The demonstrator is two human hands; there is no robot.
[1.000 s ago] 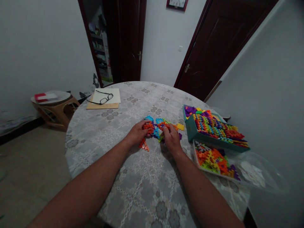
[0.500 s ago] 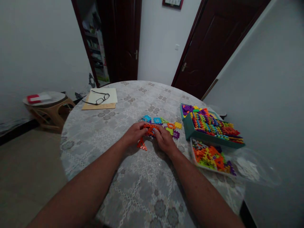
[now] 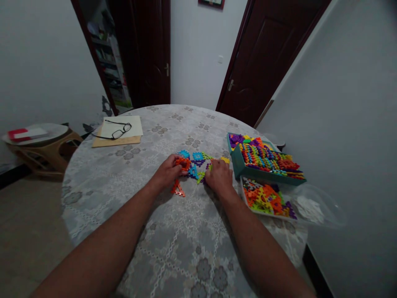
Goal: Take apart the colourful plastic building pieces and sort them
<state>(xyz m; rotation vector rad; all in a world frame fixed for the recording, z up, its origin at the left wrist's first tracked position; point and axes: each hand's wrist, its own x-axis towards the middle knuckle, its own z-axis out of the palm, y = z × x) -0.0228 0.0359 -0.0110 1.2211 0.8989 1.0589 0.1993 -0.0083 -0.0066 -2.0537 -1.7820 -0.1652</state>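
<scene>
My left hand is closed around a boxy orange assembly of interlocking toy building pieces, raised just over the table. Below it lies an orange triangular piece. My right hand is on the loose pieces to the right, fingers curled down; its fingertips and whatever they pinch are hidden. Between the hands are a blue triangular piece and a green piece. Behind them sit a round blue piece and a square light blue piece. A yellow piece shows beyond my right fingers.
On the right stand a teal box of stacked colourful pieces and a clear plastic tub of mixed pieces, its lid alongside. Eyeglasses rest on papers at the table's far left. A stool stands beyond.
My right hand has let go of the orange assembly and moved right onto the loose pieces. My left hand still holds the assembly. The whole view has shifted slightly.
</scene>
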